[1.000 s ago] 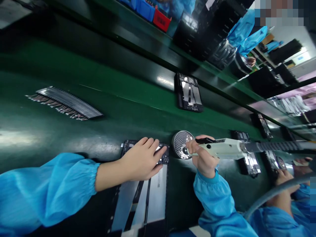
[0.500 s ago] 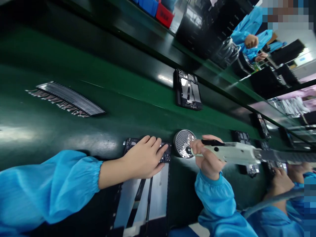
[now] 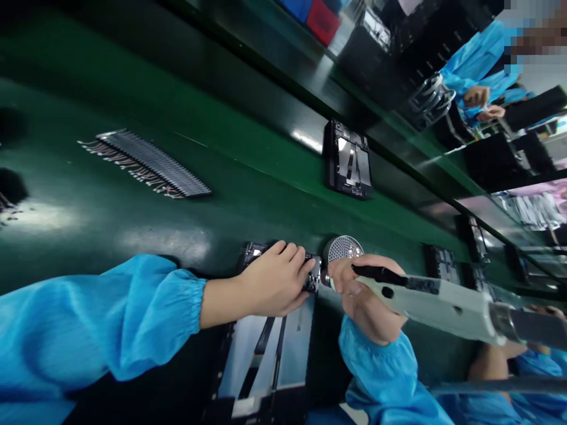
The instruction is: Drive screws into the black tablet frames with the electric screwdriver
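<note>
My left hand (image 3: 273, 284) grips the upper end of an opened tablet (image 3: 292, 348), its fingers bent over the circuit area and covering part of it. The tablet's silvery inside shows below, crossed by dark ribbon strips. In my right hand (image 3: 370, 301) is a pale electric screwdriver (image 3: 447, 307), held near its nose with the body pointing right. The screwdriver's tip is at the tablet's upper right edge; whether it touches is unclear. Just behind my right fingers stands a round metal screw tray (image 3: 343, 248) with a holed top, partly hidden.
A row of thin dark parts with wire ends (image 3: 155, 162) lies at left on the green bench. Stacked tablet frames (image 3: 352, 162) stand by the back ledge. More device frames (image 3: 442, 262) lie at right, near a co-worker's arm (image 3: 489, 361). Another person's hands (image 3: 482, 103) show across the bench.
The screwdriver's tip has moved from over the screw tray to the tablet's upper right edge. My left hand stays on the tablet. The view has shifted slightly.
</note>
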{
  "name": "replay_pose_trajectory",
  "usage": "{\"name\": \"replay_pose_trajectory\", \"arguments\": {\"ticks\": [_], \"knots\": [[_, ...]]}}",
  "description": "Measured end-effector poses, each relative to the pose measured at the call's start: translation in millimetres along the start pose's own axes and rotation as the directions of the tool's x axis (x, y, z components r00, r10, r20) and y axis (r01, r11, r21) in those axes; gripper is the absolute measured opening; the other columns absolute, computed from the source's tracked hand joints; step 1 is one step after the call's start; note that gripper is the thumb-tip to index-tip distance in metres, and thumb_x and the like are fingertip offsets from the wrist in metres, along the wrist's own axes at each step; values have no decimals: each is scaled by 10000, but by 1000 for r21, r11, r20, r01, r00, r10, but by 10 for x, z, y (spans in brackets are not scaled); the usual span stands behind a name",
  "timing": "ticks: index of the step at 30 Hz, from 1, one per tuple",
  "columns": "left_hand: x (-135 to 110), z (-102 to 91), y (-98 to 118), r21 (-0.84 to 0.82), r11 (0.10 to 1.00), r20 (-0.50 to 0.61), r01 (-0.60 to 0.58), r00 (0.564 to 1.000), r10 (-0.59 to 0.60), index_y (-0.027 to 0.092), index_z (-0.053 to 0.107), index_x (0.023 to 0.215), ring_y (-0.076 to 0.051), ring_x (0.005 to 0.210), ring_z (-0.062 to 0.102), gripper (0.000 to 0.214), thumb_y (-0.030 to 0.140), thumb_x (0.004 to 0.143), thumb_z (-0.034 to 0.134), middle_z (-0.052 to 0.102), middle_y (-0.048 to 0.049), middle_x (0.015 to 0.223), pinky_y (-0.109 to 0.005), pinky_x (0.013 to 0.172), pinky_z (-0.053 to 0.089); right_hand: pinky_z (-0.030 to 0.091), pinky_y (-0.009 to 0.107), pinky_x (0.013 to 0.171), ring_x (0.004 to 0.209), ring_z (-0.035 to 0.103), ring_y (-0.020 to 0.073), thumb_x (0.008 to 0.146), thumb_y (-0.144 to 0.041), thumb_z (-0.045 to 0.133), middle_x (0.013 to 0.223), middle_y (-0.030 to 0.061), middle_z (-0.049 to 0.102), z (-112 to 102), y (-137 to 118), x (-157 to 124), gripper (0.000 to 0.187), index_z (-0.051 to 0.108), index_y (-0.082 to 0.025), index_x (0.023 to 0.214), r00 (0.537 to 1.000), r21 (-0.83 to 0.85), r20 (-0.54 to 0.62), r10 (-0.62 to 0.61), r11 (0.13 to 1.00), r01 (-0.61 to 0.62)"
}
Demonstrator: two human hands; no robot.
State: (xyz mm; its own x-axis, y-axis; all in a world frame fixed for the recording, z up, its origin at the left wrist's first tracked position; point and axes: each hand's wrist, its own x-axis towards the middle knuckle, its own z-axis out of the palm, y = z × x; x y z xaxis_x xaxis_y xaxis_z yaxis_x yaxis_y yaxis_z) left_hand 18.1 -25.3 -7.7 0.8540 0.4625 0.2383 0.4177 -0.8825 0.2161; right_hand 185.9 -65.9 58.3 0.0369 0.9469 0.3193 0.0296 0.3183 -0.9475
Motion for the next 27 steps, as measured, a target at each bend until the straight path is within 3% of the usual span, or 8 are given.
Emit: {"name": "replay_pose_trajectory", "arguments": {"ticks": [14, 21, 27], "knots": [[15, -12, 16, -26, 1000, -32, 4, 999, -5, 48, 609, 1316, -349, 1014, 615, 555, 479, 989, 486, 674, -218, 1119, -447, 793, 420, 510, 380, 598, 535, 521, 165, 912, -188, 644, 624, -24, 546, 21, 0, -11, 216, 694, -262, 1108, 1000, -38, -9, 9, 999, -10], [19, -14, 17, -30, 1000, -42, 1, 999, -2, 41, 621, 1288, -345, 993, 626, 549, 482, 983, 506, 673, -228, 1128, -447, 791, 423, 521, 377, 613, 532, 526, 161, 898, -189, 665, 614, -33, 545, -21, 17, -17, 244, 695, -276, 1123, 998, -24, 50, 32, 999, -31], [15, -10, 28, -19, 1000, -25, 9, 1000, -10, 49, 613, 1307, -349, 996, 624, 557, 485, 990, 477, 673, -213, 1126, -445, 783, 428, 494, 368, 646, 562, 526, 152, 878, -110, 644, 638, -29, 547, 69, 7, -51, 183, 684, -232, 1009, 999, 3, -30, 40, 999, -40]]}}
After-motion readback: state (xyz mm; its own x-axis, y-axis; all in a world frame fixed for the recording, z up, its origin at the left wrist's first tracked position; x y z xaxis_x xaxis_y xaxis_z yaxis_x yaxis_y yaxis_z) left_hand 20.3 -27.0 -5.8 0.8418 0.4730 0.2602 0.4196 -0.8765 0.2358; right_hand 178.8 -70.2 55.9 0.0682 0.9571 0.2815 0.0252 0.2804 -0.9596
